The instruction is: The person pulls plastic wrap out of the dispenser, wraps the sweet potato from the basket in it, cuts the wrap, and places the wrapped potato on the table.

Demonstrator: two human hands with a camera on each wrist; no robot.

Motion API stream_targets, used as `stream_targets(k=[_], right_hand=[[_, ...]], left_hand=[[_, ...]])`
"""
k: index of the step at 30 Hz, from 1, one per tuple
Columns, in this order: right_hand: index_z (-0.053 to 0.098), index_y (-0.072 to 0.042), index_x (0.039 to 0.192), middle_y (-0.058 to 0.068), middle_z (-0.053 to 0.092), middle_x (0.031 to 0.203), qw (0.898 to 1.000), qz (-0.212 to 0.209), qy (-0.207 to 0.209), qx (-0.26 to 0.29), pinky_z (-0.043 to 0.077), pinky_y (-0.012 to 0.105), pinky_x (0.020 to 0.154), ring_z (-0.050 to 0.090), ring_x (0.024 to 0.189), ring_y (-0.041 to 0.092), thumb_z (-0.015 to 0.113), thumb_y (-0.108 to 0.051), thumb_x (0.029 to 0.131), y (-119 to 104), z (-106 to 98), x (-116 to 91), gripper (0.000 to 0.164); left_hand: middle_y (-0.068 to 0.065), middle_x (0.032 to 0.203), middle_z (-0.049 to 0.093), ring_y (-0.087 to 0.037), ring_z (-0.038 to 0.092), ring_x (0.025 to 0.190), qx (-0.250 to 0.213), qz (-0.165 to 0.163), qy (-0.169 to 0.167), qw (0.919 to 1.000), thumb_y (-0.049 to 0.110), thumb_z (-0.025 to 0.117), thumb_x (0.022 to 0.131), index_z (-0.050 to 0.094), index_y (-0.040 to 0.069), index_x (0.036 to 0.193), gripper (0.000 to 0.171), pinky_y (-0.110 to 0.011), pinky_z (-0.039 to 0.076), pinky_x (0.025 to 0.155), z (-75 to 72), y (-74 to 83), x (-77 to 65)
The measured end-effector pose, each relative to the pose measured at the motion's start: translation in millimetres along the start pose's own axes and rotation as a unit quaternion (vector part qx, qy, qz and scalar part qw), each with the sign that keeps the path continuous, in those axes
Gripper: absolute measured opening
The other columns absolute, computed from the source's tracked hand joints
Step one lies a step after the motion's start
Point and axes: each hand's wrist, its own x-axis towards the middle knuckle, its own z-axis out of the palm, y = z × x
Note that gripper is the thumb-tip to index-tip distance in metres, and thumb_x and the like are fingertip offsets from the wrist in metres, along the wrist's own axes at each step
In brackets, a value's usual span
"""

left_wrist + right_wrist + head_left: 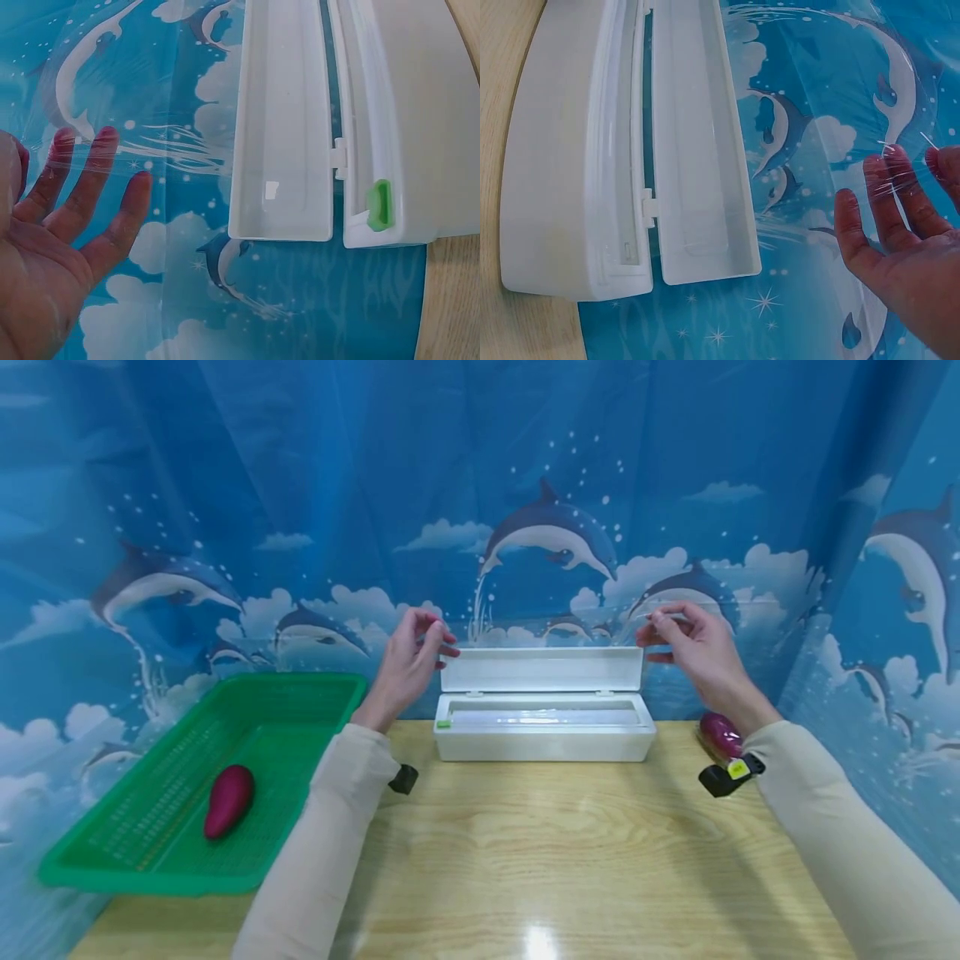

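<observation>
A sheet of clear cling film (pixel 176 146) stretches between my raised hands, barely visible against the blue backdrop. My left hand (pixel 408 664) pinches one end between thumb and forefinger, its other fingers spread loosely. At the opposite end my right hand (pixel 701 656) pinches the film, which gathers in creases over the fingertips in the right wrist view. Below and between the hands stands a white cling film dispenser box (pixel 543 743). Its hinged lid (pixel 543 670) is raised, a film roll (pixel 546 717) lies inside, and a green slider (pixel 380 205) sits at its left end.
At left, a green plastic basket (pixel 300 693) contains a purple, eggplant-like vegetable (pixel 229 802). A shiny purple item (pixel 720 735) lies at the right, partly behind the right wrist. The wooden table (pixel 570 843) meets a blue dolphin-print curtain (pixel 450 460) at the back.
</observation>
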Motion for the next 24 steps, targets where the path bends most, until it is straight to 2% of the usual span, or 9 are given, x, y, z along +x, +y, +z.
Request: stream_targets(k=[7, 14, 24], right_hand=[[0.058, -0.022, 0.125, -0.012, 0.068, 0.107, 1.0, -0.019, 0.001, 0.0, 0.06, 0.019, 0.08, 0.067, 0.099, 0.004, 0.046, -0.046, 0.105, -7, -1, 1, 0.034], [0.058, -0.021, 0.126, -0.013, 0.069, 0.105, 1.0, -0.022, 0.006, 0.009, 0.061, 0.02, 0.081, 0.068, 0.098, 0.004, 0.048, -0.046, 0.104, -13, -4, 1, 0.035], [0.058, -0.019, 0.126, -0.014, 0.068, 0.104, 0.999, -0.03, 0.009, 0.01, 0.06, 0.018, 0.079, 0.068, 0.097, 0.004, 0.048, -0.045, 0.104, -21, -7, 2, 0.035]], left_hand=[[-0.017, 0.116, 0.066, -0.027, 0.073, 0.101, -0.004, 0.011, 0.006, 0.9999, 0.033, 0.043, 0.111, 0.046, 0.01, 0.128, 0.029, -0.046, 0.062, 0.087, -3.7, 4.5, 2.5], [-0.018, 0.117, 0.066, -0.025, 0.072, 0.101, -0.001, 0.007, 0.006, 1.0, 0.038, 0.041, 0.111, 0.046, 0.009, 0.128, 0.034, -0.048, 0.061, 0.09, -6.4, 12.0, 5.7], [-0.017, 0.114, 0.066, -0.029, 0.072, 0.099, -0.003, 0.031, 0.008, 0.9995, 0.037, 0.041, 0.111, 0.046, 0.008, 0.126, 0.034, -0.055, 0.059, 0.089, -10.0, 19.0, 8.4]])
